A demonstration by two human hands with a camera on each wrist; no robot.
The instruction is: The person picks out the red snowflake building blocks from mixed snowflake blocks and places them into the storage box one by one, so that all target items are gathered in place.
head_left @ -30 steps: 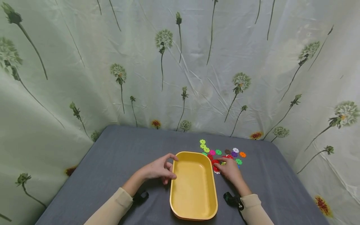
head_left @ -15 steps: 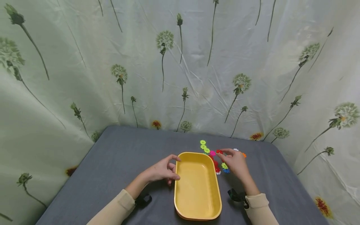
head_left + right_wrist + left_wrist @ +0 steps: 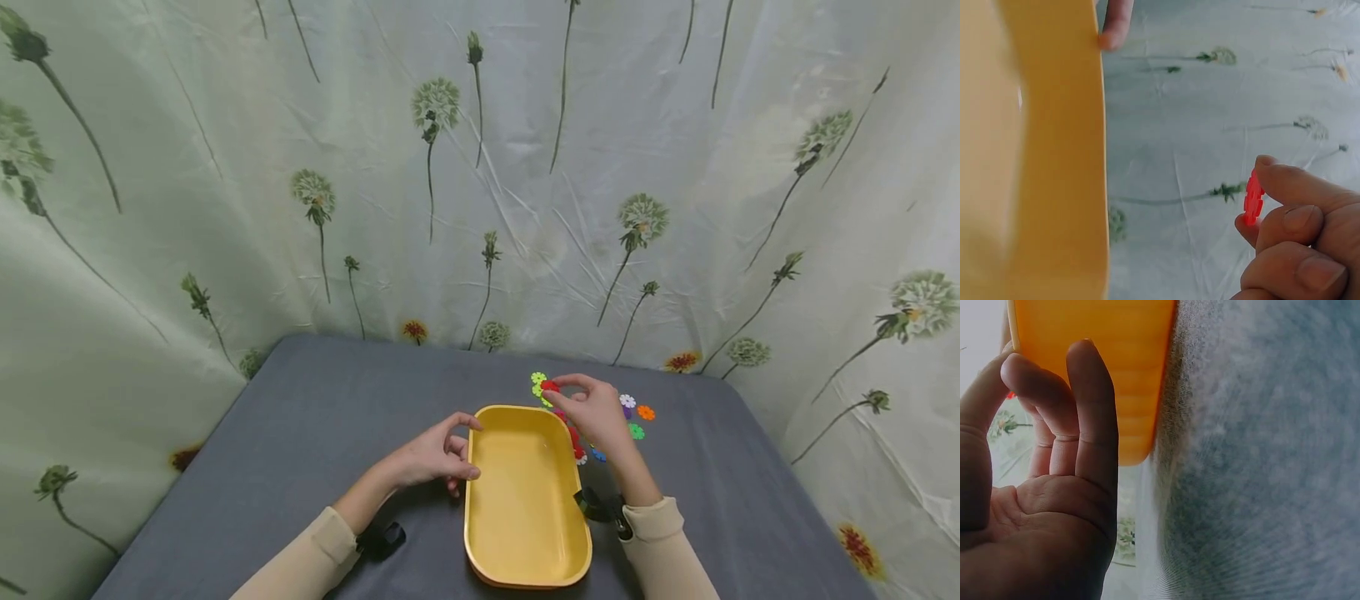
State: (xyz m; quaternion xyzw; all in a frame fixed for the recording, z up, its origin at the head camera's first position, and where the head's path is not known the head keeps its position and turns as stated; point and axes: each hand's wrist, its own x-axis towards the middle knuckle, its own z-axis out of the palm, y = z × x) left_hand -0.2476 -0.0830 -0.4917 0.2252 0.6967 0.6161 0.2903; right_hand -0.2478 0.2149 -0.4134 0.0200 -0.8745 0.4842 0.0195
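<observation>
A deep yellow plastic bin [image 3: 528, 500] with rounded corners stands on the grey cloth. My left hand [image 3: 435, 452] holds its left rim, thumb and index finger at the edge, other fingers against the outer wall [image 3: 1135, 381]. Between thumb and index finger of my right hand [image 3: 592, 410] is a red flower-shaped plastic disc [image 3: 1253, 199], seen edge-on in the right wrist view. That hand is raised beyond the bin's far right corner, over yellow-green discs [image 3: 537, 379]. Some loose discs are hidden beneath it.
More notched discs lie right of the bin: red ones [image 3: 574, 437] by its wall, plus white [image 3: 627, 401], orange [image 3: 647, 412], green [image 3: 636, 431] and blue [image 3: 597, 454]. A curtain [image 3: 480, 167] with dandelion print hangs behind the grey-covered table [image 3: 352, 383].
My right hand has picked a red disc up from the scattered pieces and carried it left and away from me. The bin and my left hand have shifted slightly right.
</observation>
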